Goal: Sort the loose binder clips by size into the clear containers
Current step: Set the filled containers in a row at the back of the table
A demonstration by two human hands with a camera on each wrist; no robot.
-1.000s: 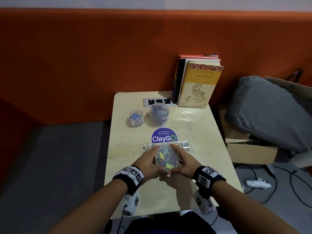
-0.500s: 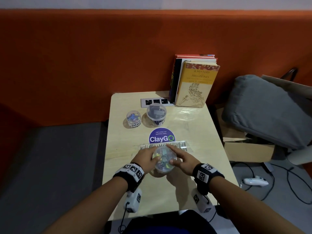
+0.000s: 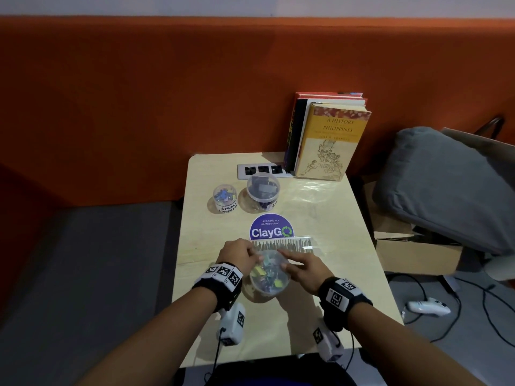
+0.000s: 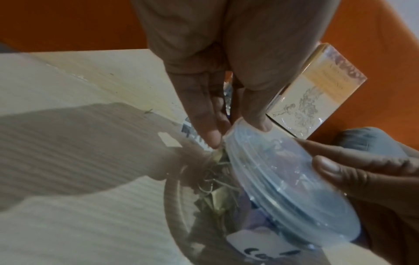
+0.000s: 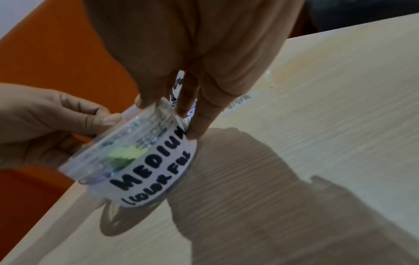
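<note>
The medium container (image 3: 269,277), labelled "MEDIUM COLORFUL", holds mixed coloured binder clips (image 3: 268,271) and sits just in front of the ClayGo sticker (image 3: 271,229). Behind that sticker stand the small container (image 3: 225,196) with blue clips and the large container (image 3: 262,192) with dark ones. Your left hand (image 3: 239,253) pinches the clear lid (image 4: 288,181) at its rim; your right hand (image 3: 305,267) curls round the tub's wall. Since a second ago the tub has tilted and sits lower.

Medium container (image 3: 269,277), clear, lidded, label "MEDIUM COLORFUL", stood near table's front edge; coloured binder clips (image 3: 267,274) inside. Small container (image 3: 225,196) and larger container (image 3: 262,190), both lidded, stood side by side farther back.
</note>
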